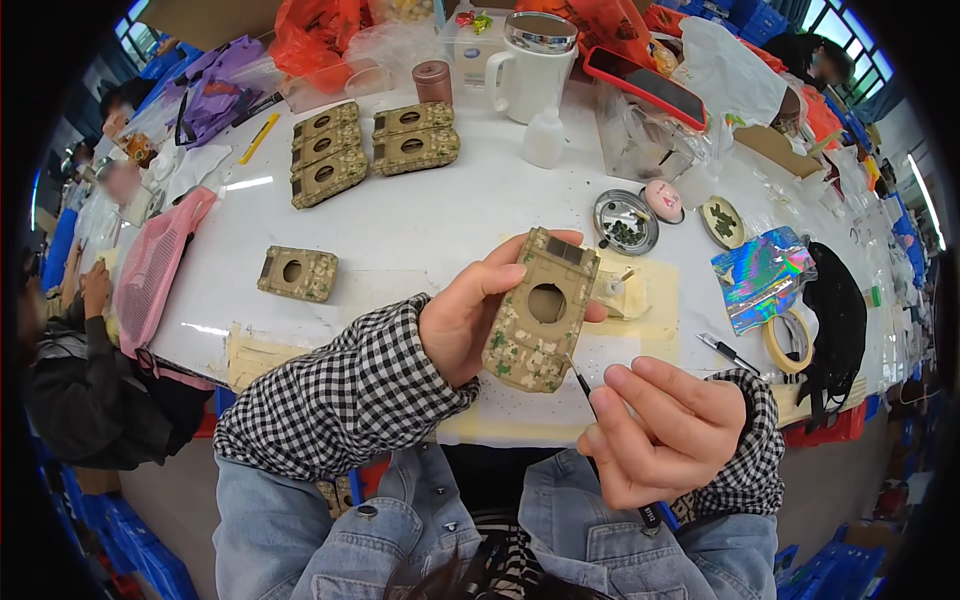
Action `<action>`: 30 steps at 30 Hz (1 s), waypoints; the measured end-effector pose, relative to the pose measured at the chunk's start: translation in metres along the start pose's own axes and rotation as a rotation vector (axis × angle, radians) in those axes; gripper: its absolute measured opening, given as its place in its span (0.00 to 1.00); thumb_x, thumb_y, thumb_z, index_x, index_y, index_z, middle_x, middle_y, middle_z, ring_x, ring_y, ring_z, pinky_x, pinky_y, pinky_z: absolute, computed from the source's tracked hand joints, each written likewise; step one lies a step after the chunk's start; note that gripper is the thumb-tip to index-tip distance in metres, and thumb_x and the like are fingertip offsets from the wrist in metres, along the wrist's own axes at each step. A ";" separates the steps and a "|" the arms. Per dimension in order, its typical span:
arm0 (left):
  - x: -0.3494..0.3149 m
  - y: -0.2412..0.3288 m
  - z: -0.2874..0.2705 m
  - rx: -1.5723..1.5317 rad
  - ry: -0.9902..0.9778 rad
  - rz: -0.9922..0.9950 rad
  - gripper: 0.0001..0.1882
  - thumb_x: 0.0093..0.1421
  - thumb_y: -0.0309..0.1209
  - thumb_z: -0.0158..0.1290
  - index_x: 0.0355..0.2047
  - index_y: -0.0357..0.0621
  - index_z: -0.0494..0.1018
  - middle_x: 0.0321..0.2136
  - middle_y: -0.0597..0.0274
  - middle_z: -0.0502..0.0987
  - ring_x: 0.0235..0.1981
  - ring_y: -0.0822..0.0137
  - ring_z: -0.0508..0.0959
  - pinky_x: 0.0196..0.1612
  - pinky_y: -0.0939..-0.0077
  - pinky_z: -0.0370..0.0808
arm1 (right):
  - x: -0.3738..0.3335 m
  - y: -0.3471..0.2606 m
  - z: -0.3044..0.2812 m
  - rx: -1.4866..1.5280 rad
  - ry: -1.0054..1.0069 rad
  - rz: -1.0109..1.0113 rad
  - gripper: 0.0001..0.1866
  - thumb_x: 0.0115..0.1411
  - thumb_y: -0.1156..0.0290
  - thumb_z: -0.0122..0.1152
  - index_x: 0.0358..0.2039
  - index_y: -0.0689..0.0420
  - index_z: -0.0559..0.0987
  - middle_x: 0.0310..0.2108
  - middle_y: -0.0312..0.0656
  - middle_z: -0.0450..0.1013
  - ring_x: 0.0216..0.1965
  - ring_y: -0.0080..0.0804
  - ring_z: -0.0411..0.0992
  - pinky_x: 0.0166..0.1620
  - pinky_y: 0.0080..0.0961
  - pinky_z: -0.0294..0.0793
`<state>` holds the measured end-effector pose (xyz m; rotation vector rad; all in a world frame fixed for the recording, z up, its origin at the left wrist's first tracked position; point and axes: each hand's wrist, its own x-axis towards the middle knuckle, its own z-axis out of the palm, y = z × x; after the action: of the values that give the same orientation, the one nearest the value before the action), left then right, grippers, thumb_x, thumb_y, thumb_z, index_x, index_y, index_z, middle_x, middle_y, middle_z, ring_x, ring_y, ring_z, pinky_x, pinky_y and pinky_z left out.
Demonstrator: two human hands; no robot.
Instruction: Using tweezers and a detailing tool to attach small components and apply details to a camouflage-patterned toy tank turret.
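A lone camouflage model tank hull with a round hole in its top lies flat on the white surface, well to the left of the left hand. Beyond it, further from the hands, a cluster of similar hulls sits in two short rows. The left hand, in a black-and-white checked sleeve, is clamped on another camouflage tank hull, thumb along its upper edge and fingers wrapped behind, holding it tilted above the near edge of the surface with its round opening facing up. Just below and to the right, the right hand is closed around a thin dark-handled tool, whose tip touches the lower right edge of the held hull. The two hands sit close together, the hull between them. Behind the hull a small pale part rests on yellowish tape. Further right of the hands lie a round metal tin of small dark pieces, an iridescent foil sheet and a roll of tape.
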<state>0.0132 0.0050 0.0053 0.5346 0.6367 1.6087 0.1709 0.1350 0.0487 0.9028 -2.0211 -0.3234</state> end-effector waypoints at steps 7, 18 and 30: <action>0.001 0.001 -0.001 0.009 -0.021 -0.014 0.32 0.57 0.42 0.38 0.60 0.45 0.48 0.49 0.42 0.65 0.52 0.51 0.68 0.39 0.61 0.78 | 0.003 0.001 -0.006 0.010 -0.080 0.011 0.09 0.53 0.67 0.57 0.25 0.53 0.67 0.28 0.38 0.73 0.29 0.32 0.75 0.34 0.27 0.79; -0.002 -0.003 -0.001 -0.100 0.088 -0.044 0.27 0.62 0.46 0.36 0.58 0.47 0.54 0.51 0.53 0.66 0.51 0.55 0.69 0.48 0.64 0.72 | 0.006 0.000 0.005 0.805 0.246 0.917 0.06 0.56 0.76 0.56 0.34 0.60 0.71 0.37 0.48 0.74 0.46 0.43 0.70 0.51 0.39 0.66; -0.005 -0.003 -0.003 -0.146 0.142 -0.098 0.26 0.64 0.47 0.34 0.58 0.49 0.54 0.51 0.53 0.66 0.49 0.51 0.72 0.48 0.68 0.74 | 0.003 -0.004 0.028 1.188 0.407 1.305 0.07 0.62 0.72 0.49 0.35 0.63 0.68 0.37 0.49 0.73 0.44 0.32 0.71 0.49 0.26 0.67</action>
<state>0.0136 0.0002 0.0013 0.2790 0.6350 1.5953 0.1490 0.1269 0.0323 0.0317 -1.8511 1.7280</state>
